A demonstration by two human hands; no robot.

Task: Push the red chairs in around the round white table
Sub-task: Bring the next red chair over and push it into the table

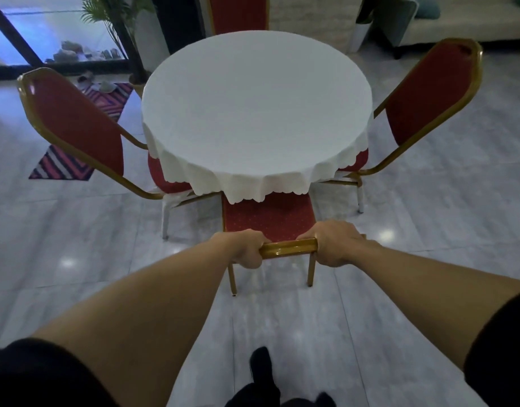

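A round table with a white scalloped cloth (257,113) stands in the middle. The near red chair (269,215) has a gold frame, and its seat front is under the cloth's hem. My left hand (244,248) and my right hand (333,245) are both closed around the gold top rail of its back. A second red chair (76,121) stands at the left, its seat partly under the cloth. A third red chair (429,95) stands at the right, also tucked in. The back of a fourth red chair (238,13) shows behind the table.
The floor is glossy grey marble tile (429,245). A striped rug (62,167) lies at the left behind the left chair. Potted plants (112,22) and a glass wall are at the back left, a pale sofa (473,22) at the back right. My dark foot (260,365) is below.
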